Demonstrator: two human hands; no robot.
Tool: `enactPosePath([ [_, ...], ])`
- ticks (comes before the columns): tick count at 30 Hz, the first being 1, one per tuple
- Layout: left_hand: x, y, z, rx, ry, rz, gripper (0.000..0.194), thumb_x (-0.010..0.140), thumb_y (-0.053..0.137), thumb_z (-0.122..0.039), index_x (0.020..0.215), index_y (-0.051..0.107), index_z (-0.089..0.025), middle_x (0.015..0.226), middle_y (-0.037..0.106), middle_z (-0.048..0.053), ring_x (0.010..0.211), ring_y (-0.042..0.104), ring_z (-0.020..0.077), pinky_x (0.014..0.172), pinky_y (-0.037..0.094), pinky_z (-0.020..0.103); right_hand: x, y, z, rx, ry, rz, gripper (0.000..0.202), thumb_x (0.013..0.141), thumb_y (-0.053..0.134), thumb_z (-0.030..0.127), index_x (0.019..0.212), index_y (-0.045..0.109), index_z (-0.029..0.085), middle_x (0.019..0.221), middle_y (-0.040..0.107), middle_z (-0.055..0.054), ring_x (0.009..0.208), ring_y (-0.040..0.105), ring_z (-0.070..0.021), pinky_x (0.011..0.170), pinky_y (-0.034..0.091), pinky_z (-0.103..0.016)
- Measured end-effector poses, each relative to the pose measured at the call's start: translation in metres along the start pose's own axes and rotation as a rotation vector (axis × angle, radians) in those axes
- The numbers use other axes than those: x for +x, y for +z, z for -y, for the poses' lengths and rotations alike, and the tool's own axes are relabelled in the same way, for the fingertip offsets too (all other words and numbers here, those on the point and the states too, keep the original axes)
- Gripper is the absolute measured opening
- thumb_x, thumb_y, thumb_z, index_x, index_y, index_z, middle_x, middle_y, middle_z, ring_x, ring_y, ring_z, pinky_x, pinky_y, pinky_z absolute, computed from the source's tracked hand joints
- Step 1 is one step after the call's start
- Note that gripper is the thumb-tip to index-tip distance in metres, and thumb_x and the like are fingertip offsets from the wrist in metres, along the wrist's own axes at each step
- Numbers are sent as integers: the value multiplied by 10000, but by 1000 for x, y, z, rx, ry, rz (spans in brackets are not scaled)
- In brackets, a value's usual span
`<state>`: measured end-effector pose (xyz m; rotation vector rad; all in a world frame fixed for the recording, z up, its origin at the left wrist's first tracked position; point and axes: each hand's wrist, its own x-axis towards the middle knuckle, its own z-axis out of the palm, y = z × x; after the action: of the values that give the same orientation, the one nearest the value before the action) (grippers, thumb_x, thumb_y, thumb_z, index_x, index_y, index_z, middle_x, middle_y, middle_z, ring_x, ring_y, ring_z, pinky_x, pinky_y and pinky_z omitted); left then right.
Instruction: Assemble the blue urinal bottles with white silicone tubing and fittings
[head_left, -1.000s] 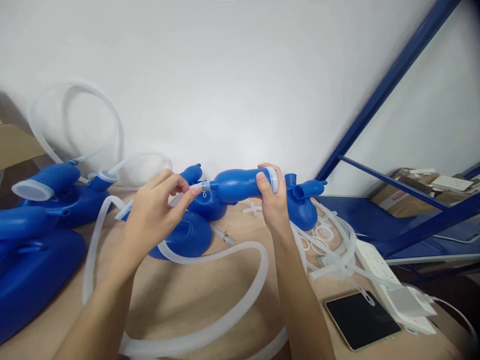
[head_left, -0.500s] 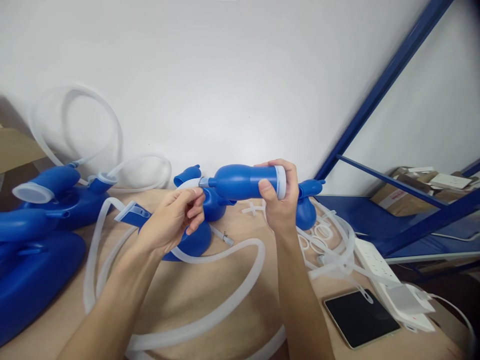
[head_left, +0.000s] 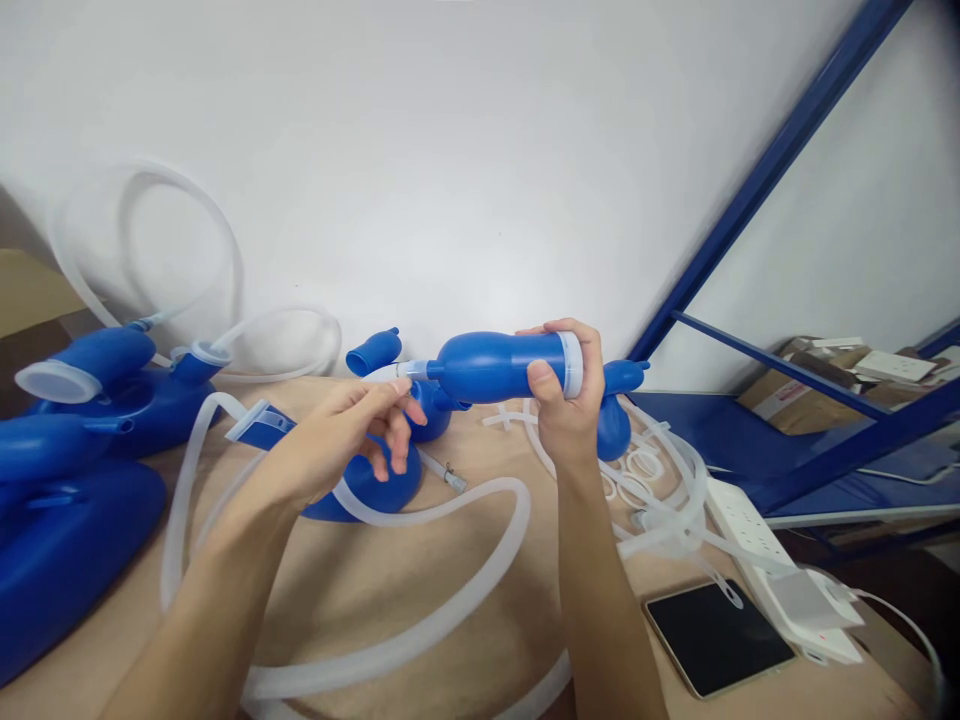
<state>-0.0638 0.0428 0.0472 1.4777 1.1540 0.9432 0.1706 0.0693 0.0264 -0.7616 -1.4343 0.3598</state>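
Note:
My right hand [head_left: 566,400] wraps around the wide end of a blue plastic bottle-shaped funnel [head_left: 495,365], which lies level in the air. A translucent white ring [head_left: 574,364] caps that end, under my palm and fingers. From the funnel's narrow left end runs a clear connector with a white hose [head_left: 386,373]. My left hand [head_left: 356,435] pinches the hose just by the connector between thumb and forefinger, while the other fingers hang loosely curled. Behind and below my left hand sits a blue plastic container [head_left: 386,485], partly hidden.
Blue containers [head_left: 67,560] and a blue funnel [head_left: 105,360] with hoses crowd the left. A long hose [head_left: 450,625] loops across the table. To the right lie tangled tubes [head_left: 686,500], a phone-like tablet [head_left: 716,635], a power strip [head_left: 750,530] and a blue shelf frame [head_left: 780,360].
The blue funnel and my right hand have shifted slightly right. More of the clear connector shows at the narrow end, and my left hand's lower fingers have spread a little.

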Motion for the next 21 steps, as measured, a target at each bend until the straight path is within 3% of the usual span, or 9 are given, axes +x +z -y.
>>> enactPosePath([
  [1, -4, -1, -1, 155, 55, -90, 518, 873, 569, -697, 694, 608, -212, 505, 570, 18, 489, 566, 194, 460, 444, 310, 0, 0, 0, 3, 12, 18, 494, 900, 687, 642, 1217, 494, 315, 1183, 693, -68, 1128, 691, -293, 1001, 571, -501],
  [3, -12, -4, -1, 483, 239, -397, 485, 918, 585, -649, 721, 651, -211, 543, 584, 12, 539, 572, 194, 562, 475, 335, -1, 1, 0, 5, 31, 58, 469, 908, 691, 628, 1207, 515, 313, 1152, 693, -55, 1089, 697, -279, 972, 581, -481],
  [5, -16, -5, 0, 705, 451, -612, 355, 965, 577, -523, 909, 734, -209, 776, 716, 46, 750, 667, 238, 732, 527, 370, -2, 4, 1, 5, 22, 78, 443, 918, 691, 617, 1195, 542, 304, 1105, 691, -45, 1040, 698, -264, 945, 583, -463],
  [6, -16, -5, 2, 742, 521, -608, 330, 982, 558, -470, 1047, 751, -211, 956, 763, 71, 899, 698, 269, 812, 540, 387, -2, 6, 2, 6, 8, 77, 441, 920, 692, 616, 1192, 552, 299, 1091, 689, -44, 1027, 696, -261, 939, 581, -458],
  [8, -15, -5, 5, 695, 550, -427, 410, 1011, 513, -444, 1283, 718, -216, 1242, 757, 98, 1117, 693, 308, 897, 555, 403, -4, 10, 4, 2, -13, 71, 456, 916, 697, 618, 1200, 559, 289, 1091, 688, -51, 1036, 691, -263, 946, 578, -459],
  [10, -11, -6, 8, 599, 475, -271, 507, 1020, 511, -532, 1369, 689, -210, 1310, 750, 106, 1133, 702, 320, 884, 574, 404, -5, 13, 5, -16, -10, 82, 468, 910, 698, 617, 1210, 559, 286, 1101, 686, -56, 1056, 685, -271, 959, 574, -464],
  [13, -3, -8, 11, 594, 426, -178, 593, 1007, 518, -623, 1365, 686, -181, 1264, 769, 118, 1076, 713, 328, 938, 566, 433, -6, 16, 4, -49, 12, 90, 446, 913, 689, 596, 1205, 565, 282, 1094, 678, -51, 1044, 679, -270, 948, 572, -459],
  [16, 6, -10, 16, 657, 482, -85, 516, 1024, 499, -584, 1295, 691, -189, 1188, 778, 110, 1044, 705, 318, 973, 539, 423, -7, 17, 3, -78, 19, 76, 410, 905, 710, 555, 1177, 586, 275, 1057, 667, -38, 992, 664, -254, 897, 565, -434],
  [21, 20, -5, 31, 733, 503, -75, 376, 1064, 426, -519, 941, 617, -220, 872, 723, 66, 777, 655, 270, 707, 458, 352, -6, 13, 0, -145, 21, 65, 413, 867, 754, 519, 1159, 599, 272, 1075, 672, -34, 991, 648, -251, 883, 554, -426],
])
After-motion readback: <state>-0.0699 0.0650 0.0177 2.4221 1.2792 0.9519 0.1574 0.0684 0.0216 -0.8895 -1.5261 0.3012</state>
